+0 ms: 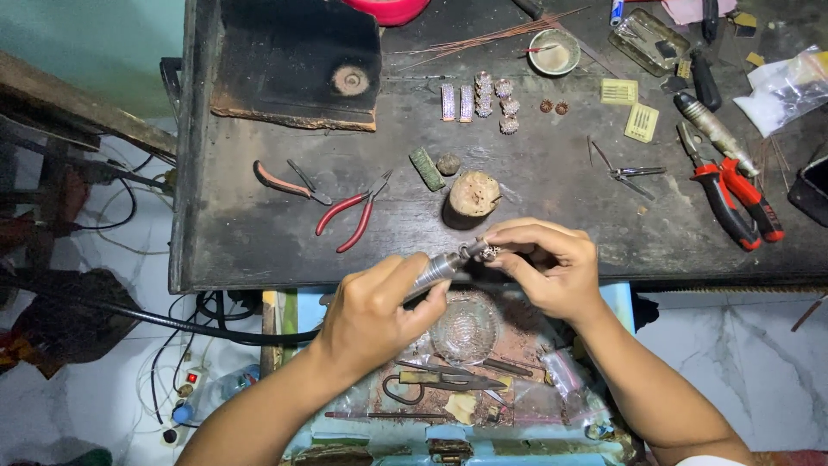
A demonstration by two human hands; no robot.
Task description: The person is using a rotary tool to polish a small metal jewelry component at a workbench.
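Observation:
My left hand (373, 309) grips a silver rotary tool handpiece (438, 267) whose black cable runs off to the left. Its tip touches a small sparkly jewellery piece (492, 253) pinched between the fingers of my right hand (548, 267). Both hands hover at the front edge of a dark workbench (259, 233), above an open drawer (466, 362). A short wooden peg (473, 195) stands just behind my hands.
Red-handled pliers (352, 214) and another pair (289, 183) lie left of the hands. Larger red pliers (733, 194), tweezers (625, 171), several stone-set ornaments (483, 99), a small bowl (555, 52) and needle packets (642, 121) sit further back. A glass dish (466, 328) and scissors (440, 380) fill the drawer.

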